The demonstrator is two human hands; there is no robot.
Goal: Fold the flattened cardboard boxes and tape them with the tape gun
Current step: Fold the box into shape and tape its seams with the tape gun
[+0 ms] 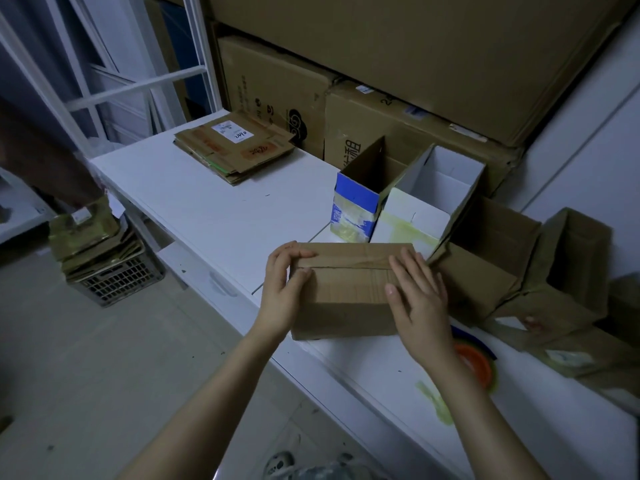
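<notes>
Two hands on one small brown box (346, 299), which sits at the near edge of the white table (207, 209). Left hand (285, 285) grips the box's left end: fingers curled over the top, thumb on the near face. Right hand (419, 299) lies flat on the right end, fingers straight and close together, pressed on the top edge and near face. Tape strip (346, 260) runs along the top seam between the hands.

Tape gun (476, 362) is on the table just right of the right wrist; only an orange roll and a blue edge show.

Just behind the box: blue-and-white open carton (356, 206), white open carton (436, 199) beside it. Right: open brown boxes (491, 271). Far left on the table: stack of flattened cardboard boxes (235, 147). Far wall: large stacked cartons (381, 46). Floor, left: plastic crate (117, 282) loaded with flat cardboard.
</notes>
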